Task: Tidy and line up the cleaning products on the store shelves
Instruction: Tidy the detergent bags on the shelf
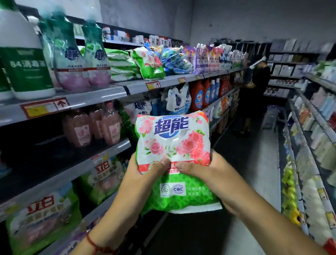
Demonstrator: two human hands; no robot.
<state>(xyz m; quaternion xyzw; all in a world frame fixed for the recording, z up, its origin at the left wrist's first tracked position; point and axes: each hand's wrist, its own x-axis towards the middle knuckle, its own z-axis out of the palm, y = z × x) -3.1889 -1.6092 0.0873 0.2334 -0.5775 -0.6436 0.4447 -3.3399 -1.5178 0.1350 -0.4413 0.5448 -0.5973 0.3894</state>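
A green and white detergent bag (pixel 174 145) printed with pink roses stands upright in front of me, held in the aisle away from the shelves. My left hand (pixel 142 176) grips its left side, thumb on the front. My right hand (pixel 205 173) grips its right side, thumb pressed on the red band. On the upper left shelf (pixel 99 94) a similar rose-printed bag (pixel 148 64) lies tilted against a heap of blue bags (pixel 176 60). Green-striped white bags (pixel 121 65) are stacked beside it.
White bleach jugs (pixel 21 63) and refill pouches (pixel 73 65) fill the near upper shelf. Pink bottles (pixel 90 124) stand one shelf lower. A person in dark clothes (pixel 255 88) works at the aisle's far end. Another stocked shelf unit (pixel 317 134) lines the right side.
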